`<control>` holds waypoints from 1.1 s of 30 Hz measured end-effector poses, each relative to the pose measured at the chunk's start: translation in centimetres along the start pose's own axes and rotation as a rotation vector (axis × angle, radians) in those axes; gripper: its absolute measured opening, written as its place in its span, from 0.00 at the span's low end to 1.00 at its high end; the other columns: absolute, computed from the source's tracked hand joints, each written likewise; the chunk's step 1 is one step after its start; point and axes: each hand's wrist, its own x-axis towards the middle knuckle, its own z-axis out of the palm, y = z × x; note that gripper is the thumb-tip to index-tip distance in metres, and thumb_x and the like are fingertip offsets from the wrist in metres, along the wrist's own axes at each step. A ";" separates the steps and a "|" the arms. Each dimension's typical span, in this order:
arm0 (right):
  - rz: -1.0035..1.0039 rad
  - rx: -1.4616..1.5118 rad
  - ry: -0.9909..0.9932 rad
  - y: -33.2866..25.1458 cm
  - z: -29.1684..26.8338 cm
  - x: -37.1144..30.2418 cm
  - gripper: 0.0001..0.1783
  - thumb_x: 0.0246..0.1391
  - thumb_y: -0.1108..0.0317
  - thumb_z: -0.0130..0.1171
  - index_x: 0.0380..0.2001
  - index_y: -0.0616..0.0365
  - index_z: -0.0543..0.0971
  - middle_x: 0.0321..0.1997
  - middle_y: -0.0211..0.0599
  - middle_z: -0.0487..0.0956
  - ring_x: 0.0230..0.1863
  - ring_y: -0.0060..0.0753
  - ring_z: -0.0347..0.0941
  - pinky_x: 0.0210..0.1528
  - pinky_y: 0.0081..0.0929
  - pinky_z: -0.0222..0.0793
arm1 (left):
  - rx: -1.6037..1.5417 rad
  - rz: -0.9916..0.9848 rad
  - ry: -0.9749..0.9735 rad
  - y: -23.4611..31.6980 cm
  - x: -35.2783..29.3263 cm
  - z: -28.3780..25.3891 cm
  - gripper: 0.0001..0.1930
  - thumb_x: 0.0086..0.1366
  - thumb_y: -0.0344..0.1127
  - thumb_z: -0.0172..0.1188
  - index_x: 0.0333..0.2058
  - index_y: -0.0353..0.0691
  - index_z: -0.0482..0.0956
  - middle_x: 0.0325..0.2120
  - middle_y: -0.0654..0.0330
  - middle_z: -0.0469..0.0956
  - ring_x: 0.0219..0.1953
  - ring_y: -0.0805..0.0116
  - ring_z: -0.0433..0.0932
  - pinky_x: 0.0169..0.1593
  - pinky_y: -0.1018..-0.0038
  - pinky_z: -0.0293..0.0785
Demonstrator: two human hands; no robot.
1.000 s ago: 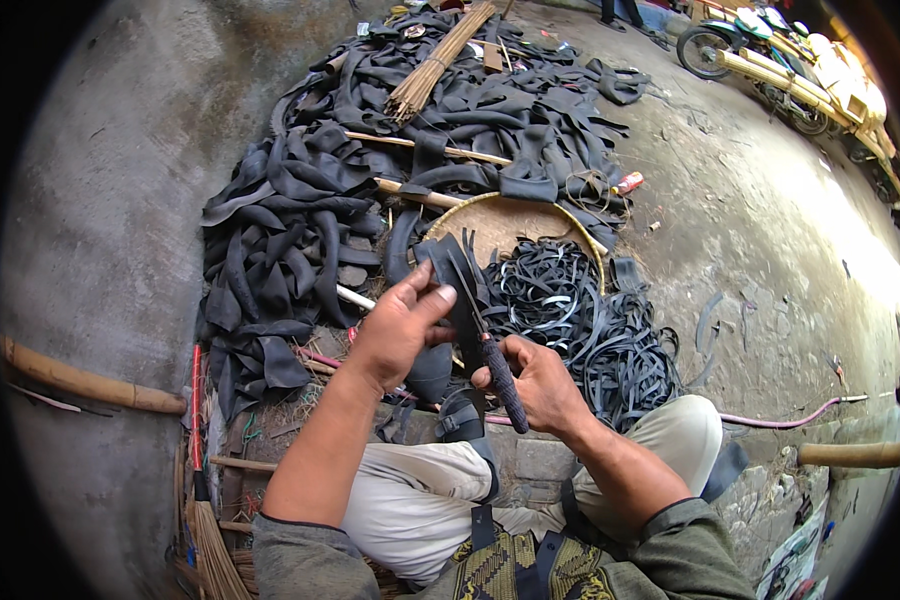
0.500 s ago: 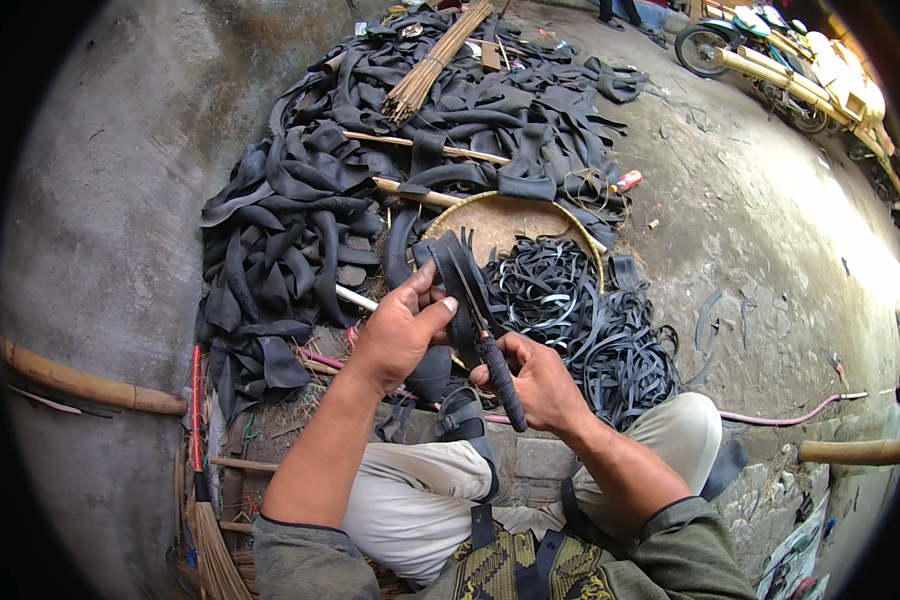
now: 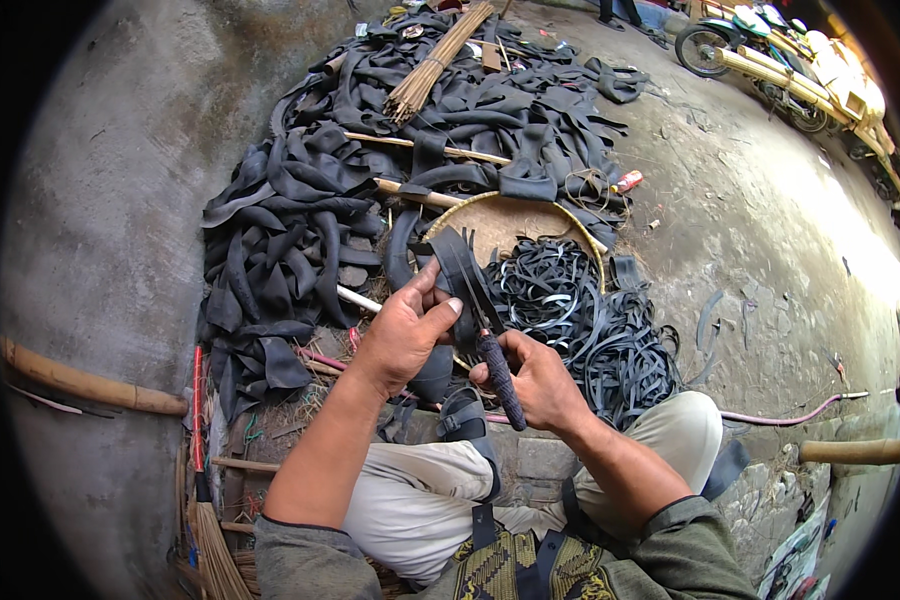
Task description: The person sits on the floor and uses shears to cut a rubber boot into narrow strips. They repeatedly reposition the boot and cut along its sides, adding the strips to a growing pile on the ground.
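Between the thumb and fingers of my left hand (image 3: 408, 325) is a black rubber strip (image 3: 454, 268), held up in front of my lap. My right hand (image 3: 538, 380) grips scissors (image 3: 494, 362) by their dark wrapped handles. The scissor blades point up and away from me, lying along the rubber, with a narrow band of it on the right side of the blades. How far the blades are apart is hard to make out. Just beyond, a round woven tray (image 3: 475, 212) has a heap of thin cut rubber strips (image 3: 550, 290) spilling over its near right side.
A large pile of black rubber pieces (image 3: 300, 200) spreads ahead and left, topped by a bundle of sticks (image 3: 438, 62). Bamboo poles (image 3: 100, 378) jut in at both sides. A broom (image 3: 215, 540) stands at lower left. A motorcycle (image 3: 760, 65) is parked far right.
The rubber in my left hand has shifted slightly, its broad face now turned a little more toward me. Both hands stay in nearly the same place.
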 end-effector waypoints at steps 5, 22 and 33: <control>0.006 0.066 -0.023 -0.4 0.1 -0.7 0.34 0.51 0.40 0.74 0.43 0.64 0.82 0.30 0.42 0.83 0.31 0.27 0.78 0.35 0.29 0.72 | -0.134 -0.009 0.084 0.9 0.3 -0.6 0.32 0.74 0.30 0.57 0.73 0.33 0.57 0.41 0.66 0.77 0.43 0.78 0.79 0.47 0.75 0.80; 0.003 -0.045 0.024 -0.6 0.0 -0.5 0.37 0.50 0.36 0.73 0.40 0.66 0.83 0.24 0.45 0.82 0.27 0.37 0.80 0.34 0.34 0.73 | -0.156 -0.068 0.044 0.6 0.2 -0.5 0.31 0.75 0.30 0.56 0.74 0.39 0.59 0.45 0.65 0.80 0.45 0.77 0.80 0.47 0.73 0.82; -0.028 -0.127 0.049 -0.3 -0.1 0.1 0.31 0.52 0.44 0.75 0.40 0.64 0.80 0.31 0.40 0.82 0.33 0.27 0.75 0.38 0.31 0.72 | 0.006 -0.048 0.045 0.0 -0.2 0.1 0.30 0.75 0.29 0.55 0.73 0.40 0.59 0.47 0.61 0.80 0.44 0.74 0.82 0.47 0.68 0.86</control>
